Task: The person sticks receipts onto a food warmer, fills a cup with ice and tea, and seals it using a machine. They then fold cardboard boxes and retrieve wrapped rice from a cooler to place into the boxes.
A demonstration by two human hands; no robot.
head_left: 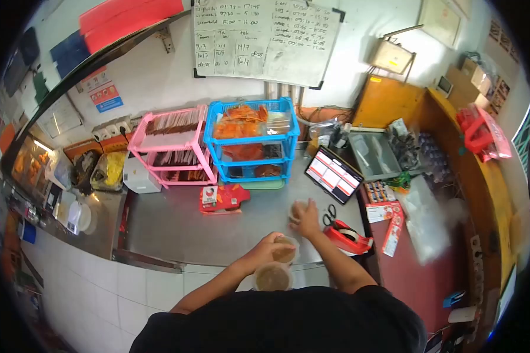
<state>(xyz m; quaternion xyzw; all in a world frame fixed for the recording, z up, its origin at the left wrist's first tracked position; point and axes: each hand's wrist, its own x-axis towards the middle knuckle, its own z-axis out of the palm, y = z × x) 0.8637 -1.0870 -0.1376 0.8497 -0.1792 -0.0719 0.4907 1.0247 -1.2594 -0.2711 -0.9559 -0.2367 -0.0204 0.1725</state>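
Note:
My left hand [264,252] is closed on the near side of a round clear tub [285,253] with brownish contents, at the front edge of the steel counter [176,229]. Just below it, close to my body, is a second round tub [272,277] of the same look. My right hand [306,221] is closed around a smaller-looking round tub [296,209], slightly blurred, above the counter to the right. To the right of that hand lie black scissors [330,216] and a red tape dispenser [348,237].
Pink [171,143] and blue [251,156] tiered racks with packets stand at the back. A red packet [224,199] lies before them. A tablet [334,174] leans at the right, near a grey tray [373,154]. Clear plastic bags [424,220] lie on the red side counter.

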